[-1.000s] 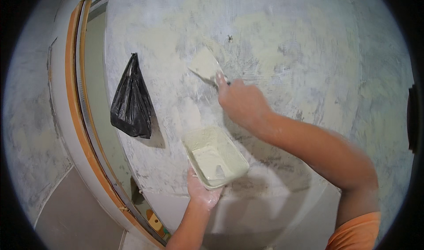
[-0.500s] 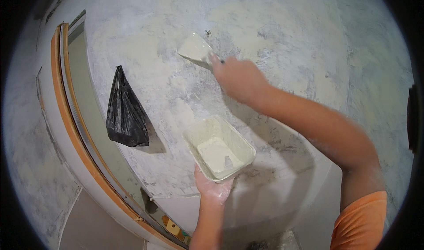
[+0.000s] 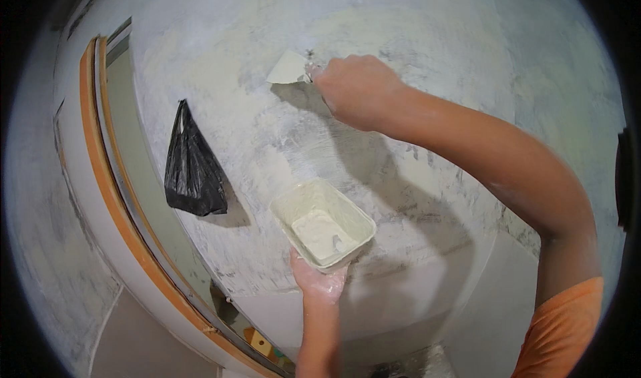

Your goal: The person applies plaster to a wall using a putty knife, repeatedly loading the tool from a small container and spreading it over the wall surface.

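Observation:
My right hand (image 3: pixel 360 91) is closed round the handle of a putty knife (image 3: pixel 288 69), whose broad blade is coated with pale putty and lies close to the wall (image 3: pixel 427 64). Whether the blade edge touches the wall is hard to tell. From below, my left hand (image 3: pixel 319 278) supports a pale rectangular tub (image 3: pixel 304 198), tilted so its inside faces me. Cream-coloured putty (image 3: pixel 319 231) coats its walls and bottom. The wall carries patchy, streaked smears of the same pale material.
A black plastic bag (image 3: pixel 193 171) hangs on the wall, left of the tub. Farther left stands a door frame with orange-brown trim (image 3: pixel 100 151) and an opening beside it. Smooth grey panelling (image 3: pixel 400 298) covers the lower wall. A dark object (image 3: pixel 623 178) sits at the right rim.
My right hand has risen slightly, and the putty knife's blade has turned to show a smaller face. The tub in my left hand has shifted a little left.

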Available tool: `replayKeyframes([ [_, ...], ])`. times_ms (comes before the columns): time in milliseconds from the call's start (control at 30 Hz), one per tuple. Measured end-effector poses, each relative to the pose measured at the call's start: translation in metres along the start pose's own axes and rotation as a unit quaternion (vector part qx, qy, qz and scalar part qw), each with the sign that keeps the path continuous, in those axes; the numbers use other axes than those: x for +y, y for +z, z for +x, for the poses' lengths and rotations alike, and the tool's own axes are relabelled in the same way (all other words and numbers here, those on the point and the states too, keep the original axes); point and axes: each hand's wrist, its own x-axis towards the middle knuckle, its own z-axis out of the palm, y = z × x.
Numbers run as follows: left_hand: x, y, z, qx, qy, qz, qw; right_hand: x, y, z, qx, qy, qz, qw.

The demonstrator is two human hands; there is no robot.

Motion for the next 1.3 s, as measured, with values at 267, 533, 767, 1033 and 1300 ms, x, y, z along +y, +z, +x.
replayKeyframes([
  [267, -0.008, -0.010, -0.001, 0.052, -0.021, -0.046, 0.997, -0.043, 0.065, -0.088, -0.121, -0.024, 0.039, 0.992],
  [533, -0.040, -0.012, -0.018, 0.055, 0.026, 0.055, 0.997, -0.031, 0.000, -0.027, -0.046, -0.068, 0.047, 0.996],
  [767, -0.043, -0.061, -0.010, -0.012, 0.122, 0.087, 0.989, -0.056, 0.138, -0.068, -0.082, -0.036, 0.055, 0.995],
  [1033, -0.030, -0.106, -0.019, 0.052, 0.183, 0.040, 0.981, -0.046, 0.053, -0.064, -0.103, -0.090, 0.020, 0.990],
  [1300, -0.029, -0.088, -0.033, 0.179, 0.147, 0.057, 0.971, -0.068, 0.090, -0.052, -0.041, 0.026, 0.082, 0.995],
])
